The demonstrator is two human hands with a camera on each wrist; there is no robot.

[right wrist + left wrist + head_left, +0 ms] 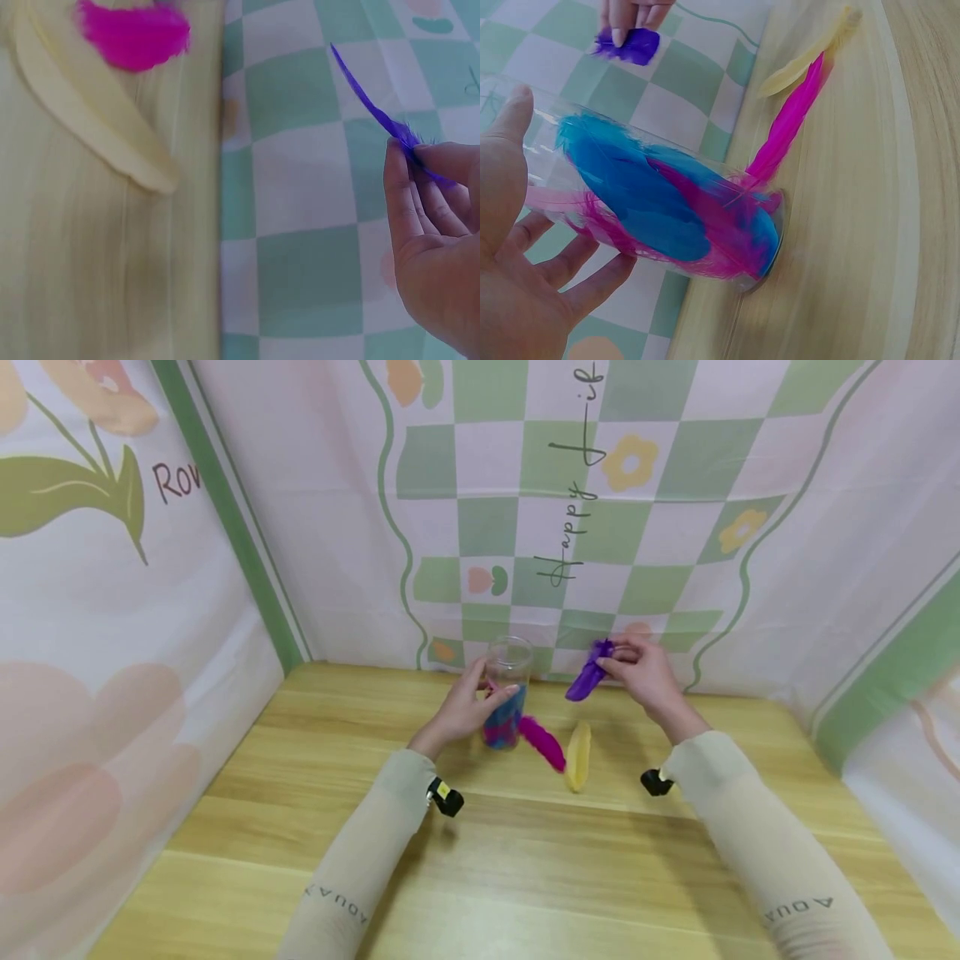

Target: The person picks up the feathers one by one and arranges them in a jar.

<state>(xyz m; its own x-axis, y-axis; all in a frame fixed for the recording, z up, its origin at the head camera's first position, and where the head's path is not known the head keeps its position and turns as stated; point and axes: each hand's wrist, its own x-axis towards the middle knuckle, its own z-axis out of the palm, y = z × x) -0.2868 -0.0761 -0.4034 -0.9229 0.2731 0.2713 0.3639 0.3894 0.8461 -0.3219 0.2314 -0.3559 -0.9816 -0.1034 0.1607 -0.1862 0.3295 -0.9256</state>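
Observation:
My left hand (468, 703) grips a clear glass (511, 653) that stands upright on the table, thumb on one side and fingers on the other. Blue feathers (641, 202) and pink ones fill its lower part. Between thumb and fingertips, my right hand (643, 672) pinches a purple feather (588, 673), raised above the table to the right of the glass. A magenta feather (542, 743) lies on the wood beside the glass's base. Just right of it is a pale yellow feather (577, 756), their lower ends close together.
The wooden table (450, 877) ends at a hanging cloth (337, 568) printed with green and white checks, close behind the glass. More printed cloth hangs at left and right. Small black cameras (446, 797) sit at both wrists.

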